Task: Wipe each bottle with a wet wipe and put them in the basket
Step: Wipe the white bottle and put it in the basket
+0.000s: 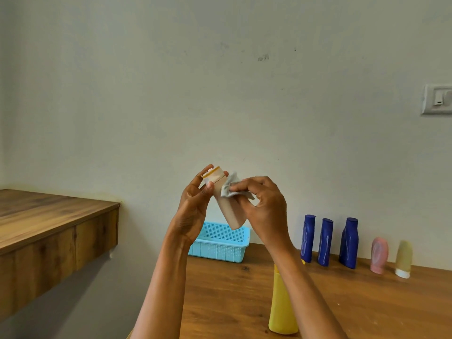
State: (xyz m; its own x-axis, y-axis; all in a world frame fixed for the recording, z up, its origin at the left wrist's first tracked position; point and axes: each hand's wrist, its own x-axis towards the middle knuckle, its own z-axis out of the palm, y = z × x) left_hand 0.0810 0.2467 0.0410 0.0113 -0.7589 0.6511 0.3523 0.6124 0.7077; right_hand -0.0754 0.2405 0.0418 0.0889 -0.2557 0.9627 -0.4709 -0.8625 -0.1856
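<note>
bottle (228,211) held between both hands, wipe (228,187) pressed on.

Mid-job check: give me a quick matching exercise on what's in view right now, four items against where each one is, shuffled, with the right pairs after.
Items:
1. beige bottle
2. wet wipe
3. blue basket
4. yellow bottle

Places:
A. standing on the table, near edge, partly behind the right forearm
B. on the table against the wall, nothing visible inside
C. held up in the air by its cap end in the left hand
D. pinched in the right hand against the bottle's side

Pairs: 1-C, 2-D, 3-B, 4-A
</note>
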